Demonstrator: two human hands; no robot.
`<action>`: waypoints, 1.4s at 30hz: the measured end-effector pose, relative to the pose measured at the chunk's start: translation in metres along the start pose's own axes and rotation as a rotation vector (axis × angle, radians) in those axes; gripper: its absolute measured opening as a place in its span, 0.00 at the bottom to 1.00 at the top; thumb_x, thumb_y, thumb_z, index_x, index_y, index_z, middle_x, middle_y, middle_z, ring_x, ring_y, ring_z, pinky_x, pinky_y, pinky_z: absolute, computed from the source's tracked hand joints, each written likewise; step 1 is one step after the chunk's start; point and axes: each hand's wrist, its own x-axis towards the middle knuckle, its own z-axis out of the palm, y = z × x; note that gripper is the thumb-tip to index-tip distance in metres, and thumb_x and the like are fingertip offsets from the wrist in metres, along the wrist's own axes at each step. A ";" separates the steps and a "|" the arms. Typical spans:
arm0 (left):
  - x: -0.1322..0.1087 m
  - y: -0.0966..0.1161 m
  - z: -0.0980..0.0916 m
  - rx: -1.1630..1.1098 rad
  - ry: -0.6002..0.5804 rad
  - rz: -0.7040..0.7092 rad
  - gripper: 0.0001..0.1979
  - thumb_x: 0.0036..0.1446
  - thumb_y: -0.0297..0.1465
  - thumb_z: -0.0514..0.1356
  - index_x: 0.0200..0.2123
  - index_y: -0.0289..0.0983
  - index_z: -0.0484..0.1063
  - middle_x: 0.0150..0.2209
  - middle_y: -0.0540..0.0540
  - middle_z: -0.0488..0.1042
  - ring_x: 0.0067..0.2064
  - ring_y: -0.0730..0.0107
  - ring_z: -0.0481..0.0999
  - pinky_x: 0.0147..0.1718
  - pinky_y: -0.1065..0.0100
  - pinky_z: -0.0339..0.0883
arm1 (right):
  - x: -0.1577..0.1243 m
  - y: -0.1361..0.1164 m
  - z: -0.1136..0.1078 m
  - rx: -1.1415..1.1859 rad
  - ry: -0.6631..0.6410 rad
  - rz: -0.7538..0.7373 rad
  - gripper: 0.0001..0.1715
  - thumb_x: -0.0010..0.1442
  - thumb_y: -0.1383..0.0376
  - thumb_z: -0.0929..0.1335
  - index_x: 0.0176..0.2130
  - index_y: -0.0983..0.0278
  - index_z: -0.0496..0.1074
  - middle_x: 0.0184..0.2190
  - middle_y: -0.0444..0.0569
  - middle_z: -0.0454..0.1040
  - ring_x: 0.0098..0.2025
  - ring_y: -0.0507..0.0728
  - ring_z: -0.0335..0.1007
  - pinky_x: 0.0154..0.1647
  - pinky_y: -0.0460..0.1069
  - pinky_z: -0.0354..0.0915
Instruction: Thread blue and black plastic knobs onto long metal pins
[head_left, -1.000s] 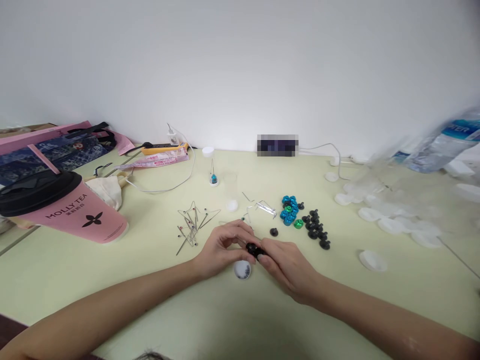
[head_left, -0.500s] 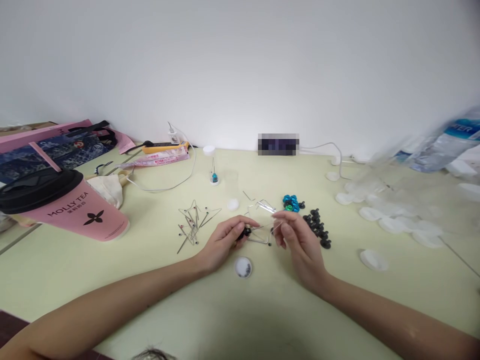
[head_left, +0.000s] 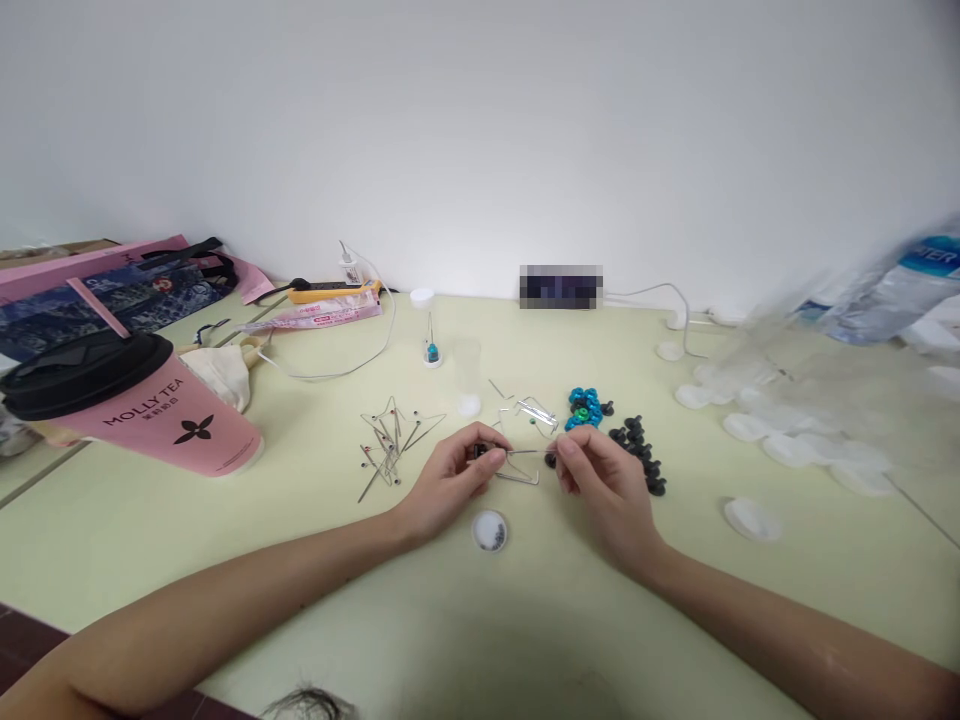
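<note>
Left hand [head_left: 454, 475] clasps a small black part [head_left: 478, 452]; right hand [head_left: 604, 485] pinches a slim metal rod [head_left: 527, 452]; a round white cap [head_left: 484, 527] lies nearer.

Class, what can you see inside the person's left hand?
A black part shows in the left hand; beside it, a thin rod reaches the right hand. The left hand hides the rest of the part.

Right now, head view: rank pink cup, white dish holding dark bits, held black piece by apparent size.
1. Pink cup
2. White dish
3. Black piece, judged by its visible part; left hand covers some
</note>
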 end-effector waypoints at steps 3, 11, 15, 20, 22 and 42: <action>0.002 -0.002 -0.001 -0.057 -0.017 0.049 0.13 0.60 0.38 0.57 0.41 0.34 0.68 0.23 0.53 0.63 0.25 0.77 0.62 0.28 0.72 0.57 | 0.002 0.000 0.002 0.035 0.019 -0.022 0.10 0.66 0.62 0.62 0.35 0.62 0.70 0.23 0.42 0.64 0.25 0.50 0.59 0.26 0.47 0.58; 0.002 -0.006 -0.001 0.039 -0.057 -0.034 0.15 0.61 0.41 0.55 0.34 0.34 0.69 0.23 0.49 0.70 0.23 0.77 0.62 0.23 0.73 0.55 | -0.001 -0.002 0.001 0.094 0.011 -0.158 0.11 0.65 0.69 0.63 0.45 0.58 0.73 0.29 0.44 0.70 0.29 0.51 0.66 0.34 0.49 0.64; 0.000 -0.004 0.000 0.144 -0.110 0.007 0.12 0.58 0.39 0.59 0.34 0.34 0.72 0.29 0.48 0.73 0.31 0.72 0.70 0.31 0.71 0.62 | 0.002 0.000 -0.002 0.155 -0.022 -0.157 0.11 0.64 0.69 0.64 0.43 0.59 0.75 0.28 0.45 0.68 0.28 0.51 0.64 0.30 0.48 0.62; -0.001 -0.004 0.000 0.289 -0.099 0.099 0.10 0.56 0.36 0.61 0.39 0.37 0.75 0.38 0.44 0.75 0.42 0.64 0.72 0.42 0.65 0.65 | 0.000 0.000 -0.002 0.123 -0.058 -0.166 0.11 0.64 0.69 0.64 0.38 0.59 0.76 0.24 0.43 0.68 0.26 0.51 0.63 0.27 0.48 0.61; 0.000 -0.005 -0.002 0.343 -0.033 0.221 0.09 0.55 0.34 0.63 0.40 0.39 0.75 0.40 0.44 0.74 0.45 0.63 0.71 0.47 0.64 0.63 | -0.002 -0.001 -0.002 0.109 -0.061 -0.162 0.11 0.64 0.68 0.64 0.37 0.60 0.76 0.23 0.43 0.68 0.24 0.51 0.63 0.26 0.48 0.61; 0.024 -0.002 -0.019 0.574 0.360 0.506 0.15 0.57 0.31 0.60 0.48 0.40 0.66 0.45 0.44 0.71 0.48 0.63 0.71 0.49 0.62 0.61 | 0.022 -0.062 -0.017 0.227 0.362 -0.328 0.08 0.61 0.67 0.68 0.37 0.60 0.78 0.26 0.47 0.70 0.25 0.52 0.66 0.18 0.47 0.58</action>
